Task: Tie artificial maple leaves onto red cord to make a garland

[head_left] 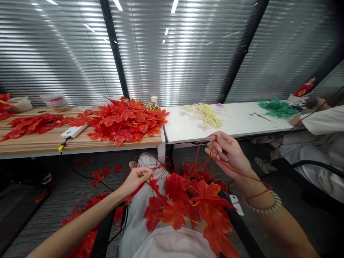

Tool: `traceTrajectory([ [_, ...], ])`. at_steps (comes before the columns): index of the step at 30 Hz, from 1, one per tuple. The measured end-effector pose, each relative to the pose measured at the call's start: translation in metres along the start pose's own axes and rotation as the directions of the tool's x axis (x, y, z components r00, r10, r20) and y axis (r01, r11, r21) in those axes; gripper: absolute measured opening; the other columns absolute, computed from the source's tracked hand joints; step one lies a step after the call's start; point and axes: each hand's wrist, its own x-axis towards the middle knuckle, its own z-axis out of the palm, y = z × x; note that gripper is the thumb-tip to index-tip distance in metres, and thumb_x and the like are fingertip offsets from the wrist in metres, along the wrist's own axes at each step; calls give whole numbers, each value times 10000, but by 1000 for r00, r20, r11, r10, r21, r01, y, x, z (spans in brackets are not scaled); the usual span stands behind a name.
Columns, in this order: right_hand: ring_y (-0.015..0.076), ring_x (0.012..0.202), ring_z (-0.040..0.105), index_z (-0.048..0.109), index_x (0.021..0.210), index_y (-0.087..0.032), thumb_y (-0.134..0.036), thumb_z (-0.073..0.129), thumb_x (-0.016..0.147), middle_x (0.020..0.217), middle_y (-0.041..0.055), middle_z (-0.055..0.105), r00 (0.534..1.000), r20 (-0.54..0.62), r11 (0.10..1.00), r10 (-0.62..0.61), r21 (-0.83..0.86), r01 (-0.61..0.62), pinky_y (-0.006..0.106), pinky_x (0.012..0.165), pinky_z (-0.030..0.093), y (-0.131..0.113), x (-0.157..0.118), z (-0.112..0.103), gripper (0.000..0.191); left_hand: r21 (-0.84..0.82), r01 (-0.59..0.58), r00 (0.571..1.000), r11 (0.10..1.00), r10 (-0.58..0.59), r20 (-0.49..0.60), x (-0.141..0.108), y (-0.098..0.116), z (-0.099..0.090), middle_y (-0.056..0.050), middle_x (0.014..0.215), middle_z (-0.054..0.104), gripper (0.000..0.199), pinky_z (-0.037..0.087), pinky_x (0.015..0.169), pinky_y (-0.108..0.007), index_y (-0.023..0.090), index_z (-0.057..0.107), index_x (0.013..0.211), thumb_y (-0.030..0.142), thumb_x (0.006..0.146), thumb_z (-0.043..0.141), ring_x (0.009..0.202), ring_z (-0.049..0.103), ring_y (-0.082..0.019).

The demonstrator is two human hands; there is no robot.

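Thin red cord (197, 154) is pinched in the fingertips of my right hand (225, 150), raised in front of the white table's edge; a strand trails back over my wrist beside a beaded bracelet. Lower and to the left, my left hand (141, 176) is closed at the edge of the leaves on my lap, and what its fingers grip is too small to name. Between and below my hands lies a bunch of red-orange maple leaves (188, 200). Loose loops of the cord are tangled over my knee.
A large heap of maple leaves (126, 120) and a white power bank (74, 131) sit on the wooden table (134, 144). Yellow strips (208, 114) and green material (278, 107) lie on the white table (233, 118). Another person (325, 122) sits at right. Leaves litter the floor.
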Motion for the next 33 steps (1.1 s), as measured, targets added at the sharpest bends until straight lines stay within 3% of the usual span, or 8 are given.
traceTrajectory([
  [5,-6,343,161,576,726,-155,-315,633,769,496,-77,384,1000,10,1000,-30,-5,30,169,385,264,-2,9,8,176,155,-30,988,987,6,151,-7,13,26,17,607,506,341,353,545,-212,132,566,824,468,798,512,553,468,-100],
  [8,-8,341,172,581,735,-156,-319,632,770,499,-76,392,998,9,998,-65,-4,65,168,380,260,-2,13,11,174,279,-121,952,953,32,306,-11,20,38,29,630,457,327,324,550,-201,144,556,889,440,857,421,575,408,-90],
  [13,-4,347,192,575,735,-162,-329,652,746,505,-76,402,991,-25,992,-130,-4,130,164,367,257,-1,22,19,185,361,-382,770,851,77,634,-12,29,56,1,761,506,439,366,651,-218,204,601,1087,425,710,647,688,447,-115],
  [15,-4,348,197,568,736,-167,-342,657,738,515,-75,411,988,-35,989,-148,-8,148,162,363,258,0,26,22,197,311,-448,704,838,116,700,-10,27,63,-29,839,537,461,385,711,-230,225,620,1101,425,688,666,766,474,-136],
  [19,-6,348,196,560,744,-174,-364,666,725,526,-79,410,985,-51,986,-166,-10,166,161,364,278,2,33,26,219,251,-492,632,834,145,761,-7,15,75,-54,796,598,365,403,683,-220,224,657,1067,397,749,611,739,496,-142],
  [23,-6,350,194,542,738,-177,-378,674,715,532,-81,387,982,-63,984,-180,-30,178,162,359,278,-4,34,30,241,306,-506,643,806,117,757,-5,8,80,-77,808,634,269,417,666,-230,221,694,994,350,809,546,712,546,-153],
  [27,5,354,190,543,730,-188,-390,669,718,531,-77,366,961,-68,962,-267,-84,262,179,351,253,-18,31,32,238,309,-476,657,823,99,747,-11,20,77,-82,797,645,244,428,678,-244,208,724,843,342,824,521,738,570,-167],
  [33,21,367,227,577,714,-196,-325,654,742,530,-56,398,892,-85,891,-445,-143,431,202,370,234,-34,31,16,153,181,-329,771,927,153,618,-30,40,52,-123,858,656,430,432,728,-289,154,642,634,490,823,450,797,588,-192],
])
